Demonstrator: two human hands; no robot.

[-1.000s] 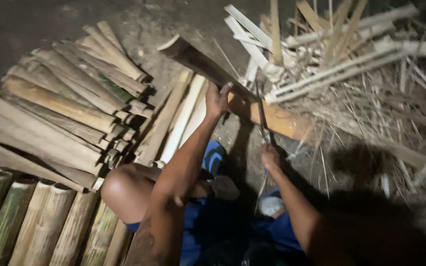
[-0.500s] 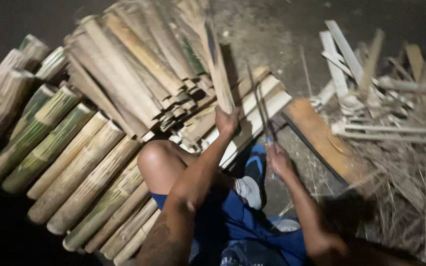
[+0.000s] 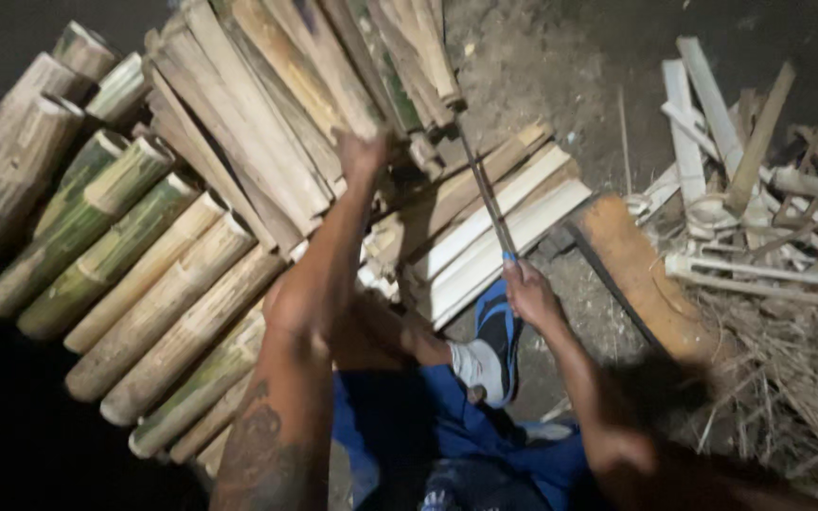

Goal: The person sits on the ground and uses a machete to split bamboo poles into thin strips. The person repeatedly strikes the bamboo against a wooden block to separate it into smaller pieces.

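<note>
My left hand (image 3: 362, 151) is stretched out over the stack of split bamboo slats (image 3: 267, 104) and touches its top. It is blurred, so I cannot make out whether it grips a slat. My right hand (image 3: 530, 295) is closed on the handle of a long thin blade (image 3: 483, 194), which points up and away toward the stack. Both hands are above my bent legs in blue shorts, beside my blue and white shoe (image 3: 494, 352).
Round green and tan bamboo sections (image 3: 144, 270) lie side by side at the left. Pale flat slats (image 3: 508, 227) lie past my shoe. An orange wooden block (image 3: 638, 274) rests on the dirt floor, with bamboo offcuts and shavings (image 3: 769, 199) heaped at the right.
My view swung left toward the slat stack. My left hand carried an upright split piece over to the stack and now reaches onto it. My right hand kept the blade.
</note>
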